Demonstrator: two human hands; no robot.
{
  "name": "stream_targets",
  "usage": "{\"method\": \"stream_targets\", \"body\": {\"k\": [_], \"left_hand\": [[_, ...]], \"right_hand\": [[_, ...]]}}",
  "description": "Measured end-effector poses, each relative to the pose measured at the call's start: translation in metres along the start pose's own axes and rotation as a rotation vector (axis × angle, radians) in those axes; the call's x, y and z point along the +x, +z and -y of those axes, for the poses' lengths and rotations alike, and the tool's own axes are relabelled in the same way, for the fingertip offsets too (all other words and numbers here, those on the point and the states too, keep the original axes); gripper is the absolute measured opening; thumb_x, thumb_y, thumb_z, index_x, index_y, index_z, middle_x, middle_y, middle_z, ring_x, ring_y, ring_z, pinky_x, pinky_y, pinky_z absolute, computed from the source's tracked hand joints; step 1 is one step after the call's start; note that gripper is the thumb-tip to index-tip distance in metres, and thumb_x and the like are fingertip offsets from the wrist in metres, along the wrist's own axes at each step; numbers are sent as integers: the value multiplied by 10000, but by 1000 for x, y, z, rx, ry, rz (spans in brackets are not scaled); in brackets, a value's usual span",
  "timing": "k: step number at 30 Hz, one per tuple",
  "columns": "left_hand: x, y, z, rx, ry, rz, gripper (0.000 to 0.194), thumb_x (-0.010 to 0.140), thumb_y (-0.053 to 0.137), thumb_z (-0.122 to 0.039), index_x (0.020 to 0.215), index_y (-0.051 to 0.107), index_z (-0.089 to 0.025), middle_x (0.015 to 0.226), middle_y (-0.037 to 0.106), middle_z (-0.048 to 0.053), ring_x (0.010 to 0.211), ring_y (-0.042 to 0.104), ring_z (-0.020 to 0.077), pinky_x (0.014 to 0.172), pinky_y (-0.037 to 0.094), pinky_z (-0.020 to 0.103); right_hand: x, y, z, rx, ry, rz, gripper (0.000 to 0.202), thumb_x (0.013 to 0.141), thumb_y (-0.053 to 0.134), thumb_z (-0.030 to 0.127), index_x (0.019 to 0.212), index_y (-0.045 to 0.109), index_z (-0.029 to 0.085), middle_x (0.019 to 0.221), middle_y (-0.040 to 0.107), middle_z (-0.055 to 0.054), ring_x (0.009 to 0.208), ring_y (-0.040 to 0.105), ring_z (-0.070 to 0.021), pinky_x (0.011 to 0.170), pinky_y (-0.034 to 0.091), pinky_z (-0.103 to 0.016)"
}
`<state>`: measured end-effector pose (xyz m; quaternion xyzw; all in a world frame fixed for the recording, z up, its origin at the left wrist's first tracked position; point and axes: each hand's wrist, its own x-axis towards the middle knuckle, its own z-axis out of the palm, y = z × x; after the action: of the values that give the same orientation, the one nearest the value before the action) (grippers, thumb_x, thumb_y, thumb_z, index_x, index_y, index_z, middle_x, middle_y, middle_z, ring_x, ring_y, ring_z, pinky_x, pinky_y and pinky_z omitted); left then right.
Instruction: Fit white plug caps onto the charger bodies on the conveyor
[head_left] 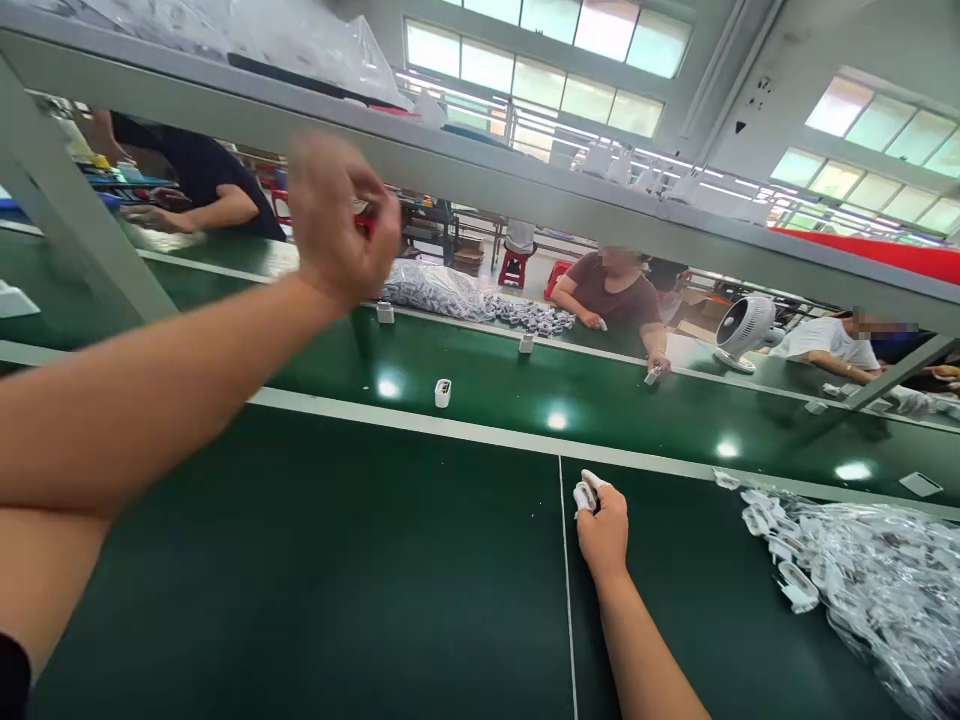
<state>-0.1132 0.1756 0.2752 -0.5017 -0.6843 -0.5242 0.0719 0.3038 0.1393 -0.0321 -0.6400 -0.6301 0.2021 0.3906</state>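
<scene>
My left hand (337, 225) is raised high at the left, in front of the shelf beam. It is smeared by motion; its fingers look curled, and I cannot make out anything in them. Low over the green work surface (375, 580), my right hand (606, 525) is closed on a small white plastic part (584, 496) with an oval opening. White material covers a fingertip of that hand. To the right lies a heap of similar white parts (799, 585), beside and in a clear plastic bag (892, 570).
A white housing (443, 393) stands on the green belt (487, 385) beyond a pale rail (405, 425). More housings sit farther along. The shelf beam (525, 185) crosses overhead. Opposite, a person (619, 290) handles white parts near a fan (746, 330); other people sit at both sides.
</scene>
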Motion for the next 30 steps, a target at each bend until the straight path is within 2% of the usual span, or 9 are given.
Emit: {"method": "stream_targets", "body": {"k": [2,5,8,11,16,18,21,25,30], "left_hand": [[-56,37,31,10,-70,173,248,1106,725,-324,1277,731,-145,1424,733,79,1416,650,260,1327,465,461],[-108,90,77,49,-275,327,377,1061,819,-401,1338,742,-158,1425,738,141,1328,710,343,1172,575,606],[-122,120,103,32,-453,408,370,1057,834,-374,1347,748,-161,1424,739,141,1308,726,343,1134,608,593],[-129,132,103,-67,-532,434,323,1075,812,-364,1314,758,-153,1390,755,128,1270,742,329,1109,627,571],[-185,122,73,-432,-577,503,330,1124,703,-332,1410,684,-167,1408,741,139,1263,753,307,1050,670,511],[-223,104,62,-598,-615,622,313,1109,651,-319,1393,671,-188,1294,787,126,1195,798,300,963,712,465],[-276,70,52,-722,-699,797,464,969,779,-432,1369,694,-213,1206,827,138,1060,840,350,813,739,492],[-313,47,45,-736,-749,908,743,721,983,-533,1349,710,-246,1279,843,159,1115,822,379,892,713,520],[-320,53,49,-684,-650,971,768,623,1031,-586,1280,750,-304,1193,868,108,1138,790,390,1092,611,570]], "right_hand": [[0,0,2,35,-10,-19,440,950,575,360,1257,843,196,1276,764,-169,1326,629,-359,1165,515,-503],[-5,-1,11,104,-4,-46,419,954,570,407,1200,839,201,1216,729,-160,1161,661,-328,1056,551,-477],[-9,-4,23,176,38,-104,457,939,599,482,1214,816,188,1166,677,-144,1029,647,-298,982,556,-462],[-11,-7,33,259,112,-163,513,868,684,538,1214,792,175,1185,631,-126,977,635,-265,993,557,-460],[-11,-9,42,492,200,32,636,667,912,593,1164,802,212,913,666,-3,758,605,-178,760,594,-365],[-15,-8,49,580,214,171,719,567,998,588,1160,828,218,819,665,32,678,578,-147,654,569,-330],[-24,-7,62,728,266,354,824,450,1087,485,1198,850,235,825,698,50,673,593,-115,644,591,-301],[-33,-7,76,907,365,524,718,520,1089,509,1150,871,245,857,740,49,723,651,-98,788,689,-320],[-46,-8,82,895,291,567,625,638,1053,531,1177,875,268,958,821,12,786,745,-139,849,732,-387]]}}
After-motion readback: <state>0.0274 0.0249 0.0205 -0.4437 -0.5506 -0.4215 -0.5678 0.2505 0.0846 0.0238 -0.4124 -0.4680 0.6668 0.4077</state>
